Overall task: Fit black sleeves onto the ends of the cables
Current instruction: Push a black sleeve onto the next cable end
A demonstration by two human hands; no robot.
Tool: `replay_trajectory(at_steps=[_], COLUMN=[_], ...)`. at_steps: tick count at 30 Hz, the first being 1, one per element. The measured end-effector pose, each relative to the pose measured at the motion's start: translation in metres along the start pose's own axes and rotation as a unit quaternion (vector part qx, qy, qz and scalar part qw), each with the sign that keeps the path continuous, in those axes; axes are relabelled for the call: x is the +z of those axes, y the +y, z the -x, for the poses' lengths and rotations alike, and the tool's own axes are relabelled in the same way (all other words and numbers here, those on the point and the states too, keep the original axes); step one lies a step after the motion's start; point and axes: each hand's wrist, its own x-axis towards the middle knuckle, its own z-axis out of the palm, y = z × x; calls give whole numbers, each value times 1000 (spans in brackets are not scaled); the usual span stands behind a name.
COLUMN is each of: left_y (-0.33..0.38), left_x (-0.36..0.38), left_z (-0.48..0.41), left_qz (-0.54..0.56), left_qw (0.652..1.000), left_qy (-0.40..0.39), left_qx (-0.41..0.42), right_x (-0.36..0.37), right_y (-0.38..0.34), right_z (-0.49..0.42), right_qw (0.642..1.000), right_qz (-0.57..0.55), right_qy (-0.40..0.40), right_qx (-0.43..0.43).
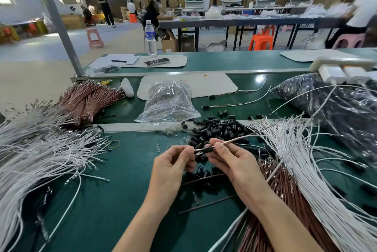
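Observation:
Over the green bench [114, 186] my left hand [173, 162] pinches the tip of a thin pinkish-brown cable [234, 140]. My right hand [228, 159] pinches a black sleeve [207, 150] that sits on this cable close to its end. The cable runs up and to the right from my fingers. Behind the hands lies a heap of loose black sleeves [218, 129], and a few more black sleeves [204, 172] lie under my hands.
White cables [40, 149] fan out at the left and white cables [306, 159] at the right, with brown cables [281, 186] beneath them. A brown bundle [87, 98], a clear bag [169, 100] and a large bag of black parts [336, 104] lie farther back.

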Motion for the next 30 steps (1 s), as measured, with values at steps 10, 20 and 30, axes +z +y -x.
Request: replay_trajectory(at_steps=[10,20,30], left_y=[2,7,4], left_x=[1,1,-3], left_z=[1,1,1], left_qz=[-22,-5,-43], left_qw=[999,999,998], left_qy=[-23,-27,-45], left_qx=[-6,-38,-26], right_x=[1,-1,1], right_y=[-1,-1,-1], right_z=[2,1,3], right_qw=[1000,1000,998], right_qz=[16,25,62], right_qy=[-19,0,0], right_qx=[5,-14,-22])
